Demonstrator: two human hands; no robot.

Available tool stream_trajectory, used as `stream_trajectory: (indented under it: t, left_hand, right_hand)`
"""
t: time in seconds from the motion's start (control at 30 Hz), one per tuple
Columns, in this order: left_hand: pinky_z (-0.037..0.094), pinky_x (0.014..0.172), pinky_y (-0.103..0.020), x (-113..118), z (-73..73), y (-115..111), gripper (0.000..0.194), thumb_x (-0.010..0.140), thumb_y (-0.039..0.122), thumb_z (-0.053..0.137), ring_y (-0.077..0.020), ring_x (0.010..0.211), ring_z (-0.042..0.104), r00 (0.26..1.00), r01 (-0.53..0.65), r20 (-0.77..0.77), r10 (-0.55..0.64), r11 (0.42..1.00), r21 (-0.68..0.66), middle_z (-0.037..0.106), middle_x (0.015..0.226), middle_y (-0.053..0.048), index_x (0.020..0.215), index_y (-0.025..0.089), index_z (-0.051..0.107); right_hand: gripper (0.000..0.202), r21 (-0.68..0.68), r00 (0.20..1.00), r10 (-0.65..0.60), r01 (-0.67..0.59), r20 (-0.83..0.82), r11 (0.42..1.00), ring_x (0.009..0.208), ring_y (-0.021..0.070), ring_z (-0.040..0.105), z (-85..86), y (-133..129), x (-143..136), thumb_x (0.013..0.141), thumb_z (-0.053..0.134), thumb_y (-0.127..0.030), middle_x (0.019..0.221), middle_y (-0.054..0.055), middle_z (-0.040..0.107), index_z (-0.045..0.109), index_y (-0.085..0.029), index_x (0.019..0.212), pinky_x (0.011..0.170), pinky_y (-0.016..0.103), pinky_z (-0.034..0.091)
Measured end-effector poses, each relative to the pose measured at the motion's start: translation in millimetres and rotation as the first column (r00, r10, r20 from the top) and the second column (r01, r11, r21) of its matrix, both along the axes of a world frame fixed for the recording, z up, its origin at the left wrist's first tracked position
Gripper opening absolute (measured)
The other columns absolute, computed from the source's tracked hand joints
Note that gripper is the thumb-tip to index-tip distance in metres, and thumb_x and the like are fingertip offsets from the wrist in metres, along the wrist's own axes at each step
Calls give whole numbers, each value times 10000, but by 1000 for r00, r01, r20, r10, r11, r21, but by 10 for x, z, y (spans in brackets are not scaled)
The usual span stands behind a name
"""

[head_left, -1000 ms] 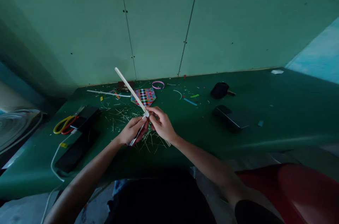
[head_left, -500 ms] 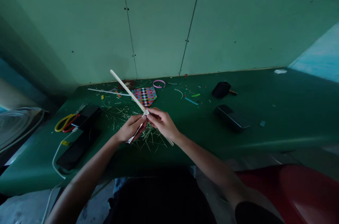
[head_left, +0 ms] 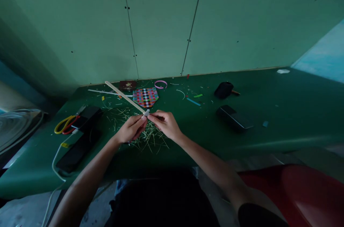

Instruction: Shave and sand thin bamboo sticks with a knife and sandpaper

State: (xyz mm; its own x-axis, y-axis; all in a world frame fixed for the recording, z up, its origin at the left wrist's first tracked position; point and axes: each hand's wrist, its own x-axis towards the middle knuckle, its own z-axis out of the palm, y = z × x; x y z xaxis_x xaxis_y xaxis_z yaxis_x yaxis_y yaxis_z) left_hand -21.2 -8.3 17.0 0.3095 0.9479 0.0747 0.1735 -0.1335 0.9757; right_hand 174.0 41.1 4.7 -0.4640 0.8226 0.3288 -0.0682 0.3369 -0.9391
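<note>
A long pale flat strip (head_left: 125, 97) slants from the far left down to where my two hands meet. My left hand (head_left: 131, 128) is closed around its near end, thumb on top. Pinched at the same spot, my right hand (head_left: 165, 124) has its thumb and forefinger against the strip. A small whitish folded piece (head_left: 146, 112) shows between the fingertips; its kind I cannot make out. Thin pale-green slivers (head_left: 153, 139) lie heaped under the hands. Just beyond them is a multicoloured woven piece (head_left: 146, 97).
Scissors (head_left: 64, 124) with yellow and red handles, a dark box-like object (head_left: 88, 117) and a white cable (head_left: 56, 155) are at left. A dark device (head_left: 233, 117) and a black pouch-like item (head_left: 224, 90) lie at right. A purple ring (head_left: 160, 84) is near the wall.
The strip's far end has swung lower and to the left. Its near end, which stuck out below my right hand, no longer shows.
</note>
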Motion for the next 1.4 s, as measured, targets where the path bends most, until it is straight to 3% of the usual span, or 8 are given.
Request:
stream_trajectory:
  t: [0.2, 0.57, 0.8, 1.07, 1.4]
  left_hand:
    - [276, 315, -178, 10, 7, 8, 481, 1038, 585, 466, -60, 338, 411, 1000, 22, -9, -22, 998, -55, 474, 562, 53, 775, 186, 522]
    - [273, 310, -181, 18, -20, 13, 473, 1031, 579, 490, -63, 325, 407, 996, 60, 73, -53, 992, -106, 475, 542, 60, 777, 182, 520]
    - [278, 318, -163, 37, -33, 20, 472, 1045, 567, 472, -52, 335, 403, 999, 43, 33, -41, 997, -68, 467, 540, 67, 777, 180, 507]
    - [282, 323, -168, 43, -59, 20, 474, 1045, 577, 467, -50, 335, 393, 998, 52, 39, -48, 994, -98, 453, 543, 72, 779, 186, 491]
    - [291, 332, -175, 36, -89, 24, 462, 1052, 560, 467, -51, 333, 391, 993, 79, 92, -70, 992, -98, 450, 540, 73, 786, 185, 505]
  right_hand:
    - [304, 97, 999, -49, 48, 4, 994, 692, 145, 594, -27, 0, 2, 963, 706, -434, 1037, 75, 669, 790, -299, 1222, 524, 284, 458]
    - [236, -59, 989, 106, -112, -105, 992, 630, 100, 561, 37, -14, 5, 936, 745, -379, 980, 51, 625, 809, -236, 1113, 452, 238, 387]
    - [242, 7, 998, 14, -14, -68, 1000, 597, 109, 542, -37, 30, 1, 927, 758, -409, 875, 36, 615, 815, -226, 1075, 479, 262, 415]
    - [240, 128, 998, -55, 53, 19, 990, 673, 137, 599, -36, 38, 27, 941, 738, -396, 907, 68, 694, 827, -200, 1047, 512, 260, 409]
    - [244, 131, 992, -122, 117, 26, 984, 613, 128, 562, -17, 11, 23, 917, 763, -417, 778, 41, 680, 797, -183, 861, 509, 270, 384]
